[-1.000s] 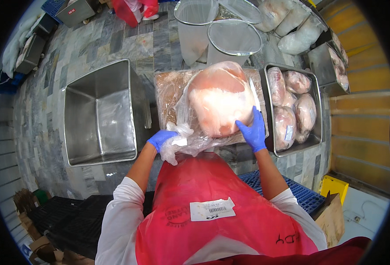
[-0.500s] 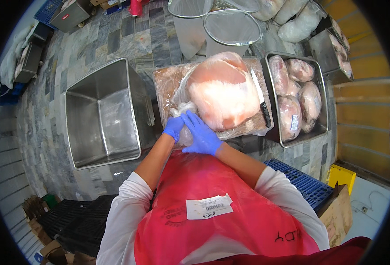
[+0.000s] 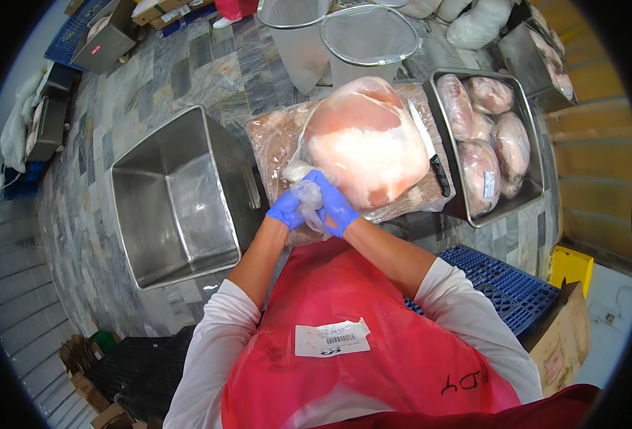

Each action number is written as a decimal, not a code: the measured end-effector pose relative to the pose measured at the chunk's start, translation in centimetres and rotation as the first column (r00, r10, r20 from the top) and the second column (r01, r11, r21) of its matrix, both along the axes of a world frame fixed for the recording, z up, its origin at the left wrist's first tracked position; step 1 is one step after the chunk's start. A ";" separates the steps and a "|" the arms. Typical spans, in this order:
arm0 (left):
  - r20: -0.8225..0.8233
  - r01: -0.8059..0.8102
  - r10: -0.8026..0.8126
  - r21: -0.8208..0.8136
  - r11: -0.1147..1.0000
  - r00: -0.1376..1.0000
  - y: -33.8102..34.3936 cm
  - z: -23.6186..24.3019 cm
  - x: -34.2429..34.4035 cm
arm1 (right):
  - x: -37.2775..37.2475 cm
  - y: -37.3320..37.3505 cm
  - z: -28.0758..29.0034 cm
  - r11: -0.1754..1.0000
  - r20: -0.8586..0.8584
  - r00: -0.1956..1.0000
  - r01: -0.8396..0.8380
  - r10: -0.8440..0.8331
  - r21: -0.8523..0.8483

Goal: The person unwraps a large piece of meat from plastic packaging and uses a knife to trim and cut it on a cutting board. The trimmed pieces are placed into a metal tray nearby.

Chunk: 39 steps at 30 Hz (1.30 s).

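Note:
A large piece of pale pink meat sits on a plastic-covered board, with a clear bag bunched at its lower left. My left hand and my right hand, both in blue gloves, are closed on that bunched plastic, just below the meat. A knife with a black handle lies along the right side of the meat. I wear a red apron with a white label on it.
An empty steel bin stands left of the board; a steel tub of wrapped meat stands right. Lined barrels are behind. A blue pallet is lower right, black pallets lower left. Another person's red-clothed leg shows at the top.
My right hand has left the meat's right side and joined my left at the bunched bag, both now gripping it. The knife's handle has come into sight.

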<state>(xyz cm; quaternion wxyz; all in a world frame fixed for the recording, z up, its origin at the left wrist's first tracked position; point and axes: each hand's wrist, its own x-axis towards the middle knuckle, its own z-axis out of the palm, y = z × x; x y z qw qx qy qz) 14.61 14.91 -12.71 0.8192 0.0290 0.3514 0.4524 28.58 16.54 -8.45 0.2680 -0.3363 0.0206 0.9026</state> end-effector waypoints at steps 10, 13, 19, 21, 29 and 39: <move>-0.589 0.079 0.071 0.226 0.971 0.805 3.2 -2.5 0.2 | 9.7 -0.4 9.6 0.419 0.727 0.449 -0.608 -0.519 0.674; -0.911 0.423 0.210 0.356 0.833 0.354 4.3 -1.9 0.0 | 16.4 4.8 8.9 0.383 0.582 0.080 -0.680 -0.809 0.625; -0.885 0.756 0.443 0.386 0.529 0.143 3.8 -2.0 0.9 | 23.3 9.5 1.3 0.809 0.780 0.518 -0.250 -0.352 0.531; -0.937 0.743 0.280 0.339 0.578 0.210 1.8 -4.9 0.0 | 22.2 10.1 0.9 0.817 0.692 0.635 -0.161 -0.343 0.553; -0.970 0.770 0.192 0.236 0.592 0.149 -0.9 1.0 2.9 | 23.0 9.9 -1.0 0.820 0.718 0.578 -0.139 -0.388 0.555; -0.717 0.781 0.374 -0.382 0.495 -0.588 -6.3 16.3 -0.1 | 16.4 2.5 1.0 0.871 0.661 0.727 -0.188 -0.187 0.453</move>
